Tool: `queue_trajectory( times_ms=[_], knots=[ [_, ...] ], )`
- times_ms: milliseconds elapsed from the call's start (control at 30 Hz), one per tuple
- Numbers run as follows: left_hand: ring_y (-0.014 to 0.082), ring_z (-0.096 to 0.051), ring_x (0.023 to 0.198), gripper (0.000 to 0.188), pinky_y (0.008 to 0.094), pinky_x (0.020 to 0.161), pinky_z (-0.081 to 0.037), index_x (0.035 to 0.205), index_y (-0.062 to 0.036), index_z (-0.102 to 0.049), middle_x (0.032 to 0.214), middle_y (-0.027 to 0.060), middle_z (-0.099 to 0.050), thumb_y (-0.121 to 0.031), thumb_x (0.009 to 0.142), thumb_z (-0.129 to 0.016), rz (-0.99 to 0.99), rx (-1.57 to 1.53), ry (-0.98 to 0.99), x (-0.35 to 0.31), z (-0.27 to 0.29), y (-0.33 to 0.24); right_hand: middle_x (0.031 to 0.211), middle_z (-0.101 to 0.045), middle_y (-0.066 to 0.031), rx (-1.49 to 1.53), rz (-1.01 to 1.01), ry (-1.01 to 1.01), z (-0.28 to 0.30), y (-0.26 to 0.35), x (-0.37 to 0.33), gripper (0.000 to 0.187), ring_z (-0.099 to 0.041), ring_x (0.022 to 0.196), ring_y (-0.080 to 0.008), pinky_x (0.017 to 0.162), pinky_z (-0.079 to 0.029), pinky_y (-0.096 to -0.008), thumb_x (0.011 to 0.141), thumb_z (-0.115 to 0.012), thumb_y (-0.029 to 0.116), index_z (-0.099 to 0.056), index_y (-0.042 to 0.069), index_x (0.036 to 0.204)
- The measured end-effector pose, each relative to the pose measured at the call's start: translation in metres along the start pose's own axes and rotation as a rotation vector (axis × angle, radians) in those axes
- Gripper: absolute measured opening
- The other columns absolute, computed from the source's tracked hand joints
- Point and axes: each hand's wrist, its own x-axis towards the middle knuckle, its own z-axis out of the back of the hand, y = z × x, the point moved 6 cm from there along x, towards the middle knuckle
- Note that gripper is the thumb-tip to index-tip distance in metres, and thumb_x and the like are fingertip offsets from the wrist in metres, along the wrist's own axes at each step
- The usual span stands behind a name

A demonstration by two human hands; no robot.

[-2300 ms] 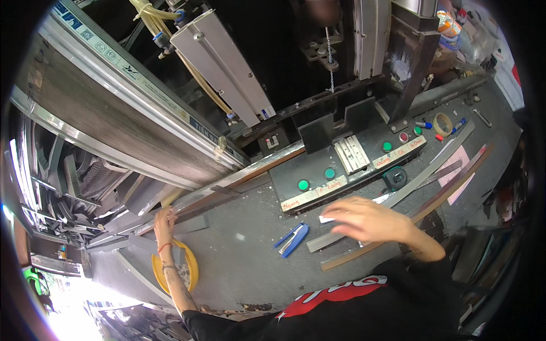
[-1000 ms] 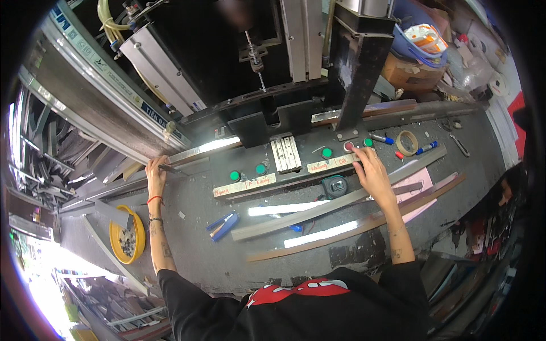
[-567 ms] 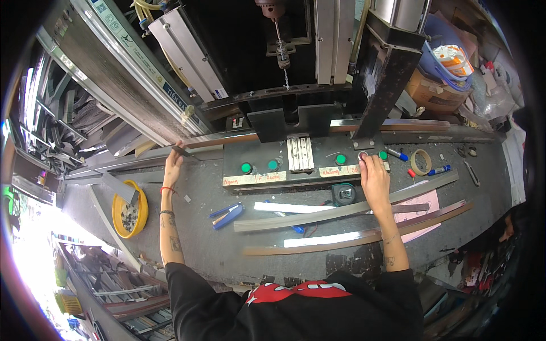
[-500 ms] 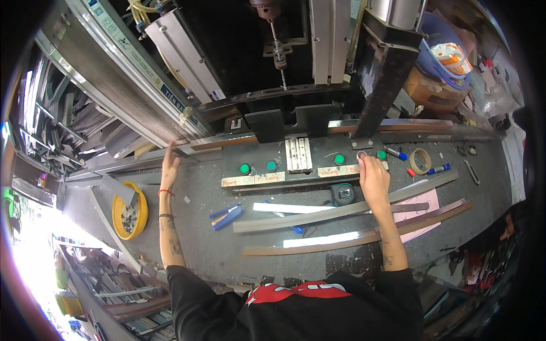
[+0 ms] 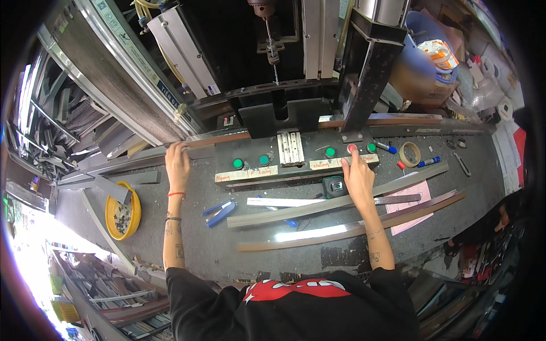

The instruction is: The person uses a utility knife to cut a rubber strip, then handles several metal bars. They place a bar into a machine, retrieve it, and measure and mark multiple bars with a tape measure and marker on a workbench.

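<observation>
Curling left hand at rail, earlier straighter, can't tell if gripping; still touching red button with unclenched right hand.

right grip at red button

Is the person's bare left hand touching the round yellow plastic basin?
Apart. The head view shows grey bench surface between the bare left hand and the round yellow basin, lying left of it.
</observation>
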Motion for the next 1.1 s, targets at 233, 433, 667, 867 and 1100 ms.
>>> queue_trajectory(
  times_ms=[233,433,667,867,1100],
  knots=[
    [0.0309,-0.055,0.094,0.021,0.0378,0.083,-0.043,0.098,-0.0031,-0.057,0.098,0.0123,-0.058,0.005,0.079,-0.056,-0.041,-0.013,-0.004,-0.019,-0.009,-0.030,0.062,-0.061,-0.0136,-0.126,0.008,-0.084,0.001,0.004,0.012,0.027,-0.062,0.057,-0.0322,0.053,-0.048,-0.0413,0.094,-0.050,0.028,-0.054,0.003,0.103],
    [0.0288,-0.054,0.098,0.026,0.0381,0.083,-0.043,0.104,-0.0047,-0.056,0.106,0.0108,-0.057,0.001,0.079,-0.057,-0.045,0.051,0.003,-0.008,-0.008,-0.040,0.068,-0.063,-0.0161,0.012,-0.107,-0.048,0.003,0.003,0.002,0.037,-0.063,0.066,-0.0344,0.063,-0.049,-0.0418,0.093,-0.052,0.033,-0.053,0.004,0.115],
    [0.0314,-0.048,0.117,0.061,0.0405,0.099,-0.037,0.130,-0.0045,-0.041,0.123,0.0142,-0.052,-0.017,0.077,-0.068,-0.078,0.024,0.261,0.018,-0.056,-0.028,0.093,-0.055,-0.0141,0.331,-0.129,-0.288,0.047,-0.065,0.018,0.039,-0.053,0.082,-0.0267,0.078,-0.044,-0.0370,0.094,-0.051,0.022,-0.048,0.003,0.128],
    [0.0201,-0.057,0.090,0.033,0.0348,0.081,-0.044,0.103,-0.0086,-0.054,0.088,0.0047,-0.057,-0.031,0.080,-0.062,-0.329,0.182,0.399,0.047,-0.079,-0.017,0.133,-0.040,-0.0184,-0.325,0.051,-0.066,0.050,-0.144,0.081,0.060,-0.041,0.117,-0.0388,0.099,-0.036,-0.0453,0.076,-0.056,0.000,-0.039,0.004,0.134],
    [0.0198,-0.058,0.099,0.022,0.0318,0.088,-0.046,0.096,-0.0099,-0.050,0.098,0.0034,-0.057,-0.013,0.076,-0.058,-0.505,0.405,0.066,0.090,0.005,-0.021,0.134,-0.041,-0.0150,-0.337,0.167,-0.046,0.028,-0.178,0.104,0.081,-0.041,0.118,-0.0382,0.100,-0.036,-0.0439,0.063,-0.068,-0.005,-0.037,0.010,0.137]
  ],
)
